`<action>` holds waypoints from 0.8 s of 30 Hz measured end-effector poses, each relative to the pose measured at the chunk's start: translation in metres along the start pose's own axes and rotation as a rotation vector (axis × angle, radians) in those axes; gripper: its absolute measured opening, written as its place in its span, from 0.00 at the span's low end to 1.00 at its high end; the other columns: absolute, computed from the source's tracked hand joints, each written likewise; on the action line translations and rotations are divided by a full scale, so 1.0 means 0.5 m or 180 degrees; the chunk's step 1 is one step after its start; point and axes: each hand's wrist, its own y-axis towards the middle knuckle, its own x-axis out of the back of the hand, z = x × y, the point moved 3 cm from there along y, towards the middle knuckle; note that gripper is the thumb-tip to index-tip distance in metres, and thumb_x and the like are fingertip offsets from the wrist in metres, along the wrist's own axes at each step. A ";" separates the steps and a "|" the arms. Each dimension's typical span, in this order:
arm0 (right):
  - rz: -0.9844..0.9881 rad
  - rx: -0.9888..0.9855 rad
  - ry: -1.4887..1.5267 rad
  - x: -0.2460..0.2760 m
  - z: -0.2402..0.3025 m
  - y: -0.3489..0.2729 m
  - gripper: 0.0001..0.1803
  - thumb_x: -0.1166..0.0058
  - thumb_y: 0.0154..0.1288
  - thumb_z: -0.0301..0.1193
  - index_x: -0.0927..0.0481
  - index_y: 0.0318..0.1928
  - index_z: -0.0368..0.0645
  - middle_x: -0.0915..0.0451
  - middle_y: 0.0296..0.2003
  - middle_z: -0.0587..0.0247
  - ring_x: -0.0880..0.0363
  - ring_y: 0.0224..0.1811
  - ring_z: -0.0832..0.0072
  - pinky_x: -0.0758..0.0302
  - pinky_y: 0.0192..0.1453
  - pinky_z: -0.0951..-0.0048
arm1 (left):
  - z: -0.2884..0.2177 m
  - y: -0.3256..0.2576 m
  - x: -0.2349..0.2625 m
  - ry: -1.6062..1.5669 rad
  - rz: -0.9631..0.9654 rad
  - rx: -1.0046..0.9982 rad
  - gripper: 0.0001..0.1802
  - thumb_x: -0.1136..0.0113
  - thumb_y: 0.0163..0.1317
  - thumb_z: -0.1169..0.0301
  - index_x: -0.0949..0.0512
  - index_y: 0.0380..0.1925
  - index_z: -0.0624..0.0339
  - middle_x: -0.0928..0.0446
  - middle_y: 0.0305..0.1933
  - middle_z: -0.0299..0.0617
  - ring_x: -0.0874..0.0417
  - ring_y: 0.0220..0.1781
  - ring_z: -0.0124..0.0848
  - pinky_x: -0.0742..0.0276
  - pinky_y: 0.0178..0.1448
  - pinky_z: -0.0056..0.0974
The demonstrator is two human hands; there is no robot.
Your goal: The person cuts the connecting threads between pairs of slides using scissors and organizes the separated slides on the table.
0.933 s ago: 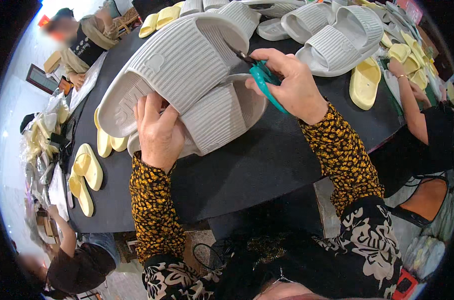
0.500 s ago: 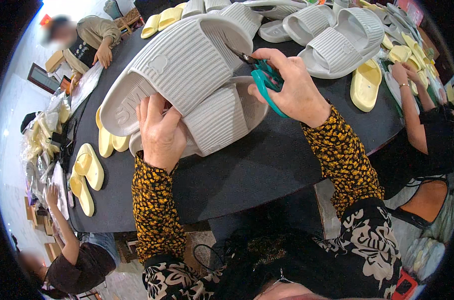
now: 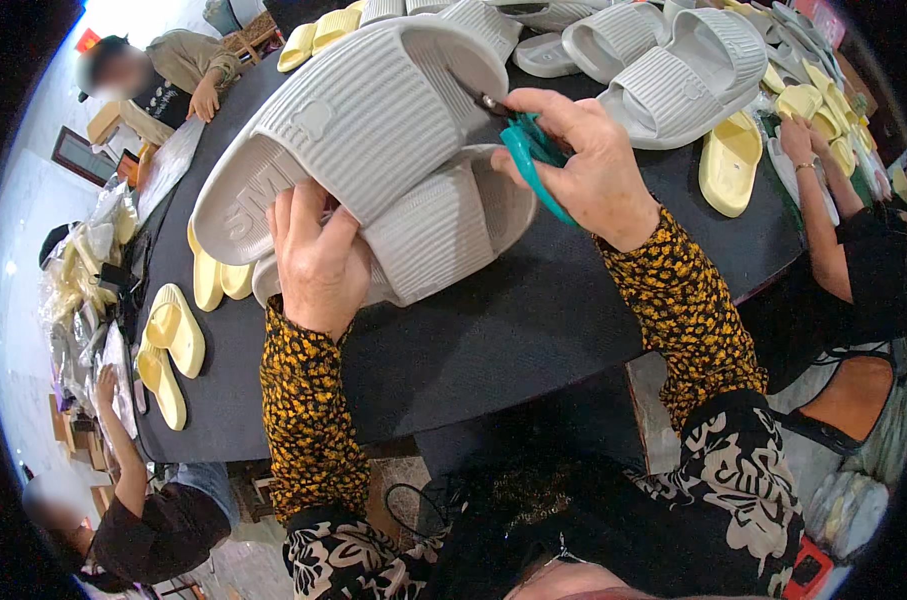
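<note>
My left hand (image 3: 318, 265) grips a pair of light grey slide sandals. Its fingertips curl into the foot openings, so part of the grip is hidden. The upper slide (image 3: 363, 125) has a ribbed strap with an embossed bear-head outline and overlaps the lower slide (image 3: 433, 240), which is also ribbed. Scissors (image 3: 523, 155) with teal handles are in my right hand (image 3: 603, 165). Their dark blades reach to the strap edge at the upper slide's far right opening; whether they touch it I cannot tell.
Several grey slides (image 3: 663, 95) are grouped at the back right of the dark table (image 3: 473, 350). Yellow slides lie to the left (image 3: 178, 335) and right (image 3: 728, 165). Plastic bags (image 3: 98, 245) pile at far left. Co-workers' hands are at the left, back left and right edges.
The scissors have turned slightly in my right hand, their handles now seen more edge-on. The slides have shifted a little up and left in view, still in my left hand.
</note>
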 end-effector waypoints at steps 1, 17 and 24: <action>0.0007 -0.0150 0.0101 0.001 0.000 0.001 0.21 0.36 0.50 0.38 0.24 0.44 0.46 0.20 0.30 0.64 0.21 0.29 0.75 0.33 0.42 0.73 | 0.004 -0.001 0.000 0.0011 -0.0024 0.0074 0.17 0.45 0.33 0.84 0.22 0.29 0.60 0.29 0.35 0.44 0.30 0.38 0.43 0.35 0.44 0.42; 0.0667 -0.1452 0.2404 -0.046 -0.022 -0.020 0.25 0.38 0.55 0.32 0.30 0.50 0.33 0.22 0.32 0.64 0.25 0.34 0.84 0.27 0.38 0.81 | 0.039 -0.019 0.007 -0.0016 -0.0353 0.0803 0.14 0.45 0.41 0.84 0.24 0.33 0.67 0.27 0.37 0.50 0.28 0.41 0.49 0.31 0.46 0.45; 0.1364 -0.1815 0.2350 -0.047 -0.007 -0.024 0.29 0.42 0.55 0.42 0.30 0.52 0.35 0.26 0.33 0.67 0.30 0.28 0.86 0.31 0.31 0.85 | 0.043 -0.033 -0.003 0.0072 -0.0167 0.0809 0.08 0.44 0.42 0.83 0.27 0.27 0.69 0.28 0.36 0.50 0.29 0.40 0.49 0.31 0.44 0.46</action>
